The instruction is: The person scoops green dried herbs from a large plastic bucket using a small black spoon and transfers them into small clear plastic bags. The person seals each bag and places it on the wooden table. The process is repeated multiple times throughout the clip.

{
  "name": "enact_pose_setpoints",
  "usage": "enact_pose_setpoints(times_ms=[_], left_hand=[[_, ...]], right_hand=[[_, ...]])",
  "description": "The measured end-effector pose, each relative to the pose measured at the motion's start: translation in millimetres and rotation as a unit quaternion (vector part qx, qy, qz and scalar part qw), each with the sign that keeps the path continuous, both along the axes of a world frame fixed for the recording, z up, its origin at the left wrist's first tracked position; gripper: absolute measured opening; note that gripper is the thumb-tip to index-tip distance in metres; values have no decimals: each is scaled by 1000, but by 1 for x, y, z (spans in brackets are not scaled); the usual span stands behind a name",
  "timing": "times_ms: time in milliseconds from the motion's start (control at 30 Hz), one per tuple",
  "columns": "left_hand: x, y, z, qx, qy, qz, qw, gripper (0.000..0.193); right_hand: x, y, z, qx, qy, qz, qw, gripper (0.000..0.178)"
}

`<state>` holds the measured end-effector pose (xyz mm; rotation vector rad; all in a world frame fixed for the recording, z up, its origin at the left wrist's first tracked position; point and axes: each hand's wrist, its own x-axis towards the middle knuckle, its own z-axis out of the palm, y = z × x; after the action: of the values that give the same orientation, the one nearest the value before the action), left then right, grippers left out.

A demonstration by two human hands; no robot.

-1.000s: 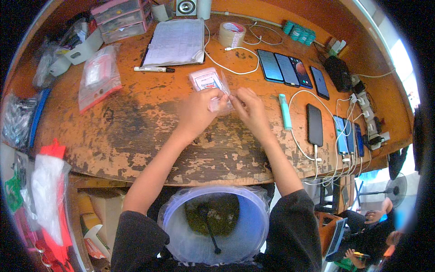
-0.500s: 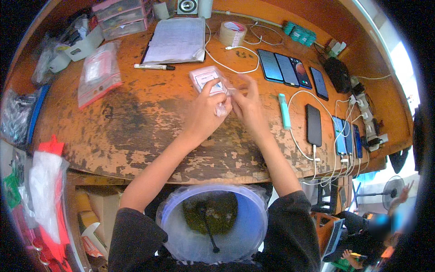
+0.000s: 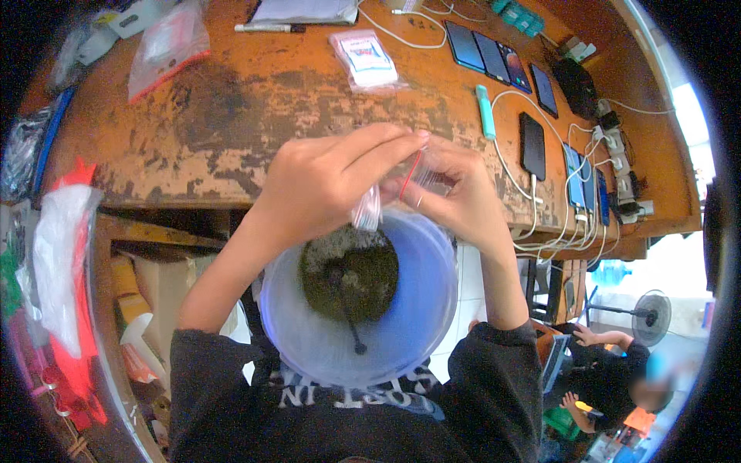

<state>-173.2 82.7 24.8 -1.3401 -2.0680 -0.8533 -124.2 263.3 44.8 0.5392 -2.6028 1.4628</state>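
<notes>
Both hands are busy right at the desk's (image 3: 170,154) near edge. The left hand (image 3: 309,177) and right hand (image 3: 467,185) are pinched together on a clear bag (image 3: 411,174) with a red strip, held up around the middle of that edge. A little striped bundle (image 3: 367,211) of clear plastic pokes out under the left hand; can't tell if it's part of the same bag.

The hands and bundle cover some of the far rim of a see-through tub (image 3: 432,285) with dark greenish stuff (image 3: 347,278) and a dark stick (image 3: 356,332) inside.

Further in from the near edge there's a pink labelled packet (image 3: 365,58) lying flat, with a marker (image 3: 270,28) up and left of it. A zip bag (image 3: 170,46) lies toward the left edge.

The right side is the cluttered bit: turquoise stick (image 3: 485,112), a black phone (image 3: 532,145) with a white cable (image 3: 502,162) looped round it, and more charging phones (image 3: 575,174) by the near right corner, wires draped across them. The power strip (image 3: 615,150) runs along the right edge.
</notes>
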Motion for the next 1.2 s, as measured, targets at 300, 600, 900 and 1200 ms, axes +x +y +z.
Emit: enact_pose_setpoints(times_ms=[300,600,900,1200], left_hand=[[64,-58,-24,109,-115,123,980,52],[103,-78,-66,467,-460,-6,755,86],[110,-74,-75,488,-472,-42,733,89],[108,-70,-78,526,-456,-38,717,92]], right_hand=[[52,-43,16,32,130,-32,990,13],[128,-68,-110,388,-110,282,870,35],[115,-80,-110,203,-147,164,954,22],[140,-74,-106,-54,-401,-15,915,25]])
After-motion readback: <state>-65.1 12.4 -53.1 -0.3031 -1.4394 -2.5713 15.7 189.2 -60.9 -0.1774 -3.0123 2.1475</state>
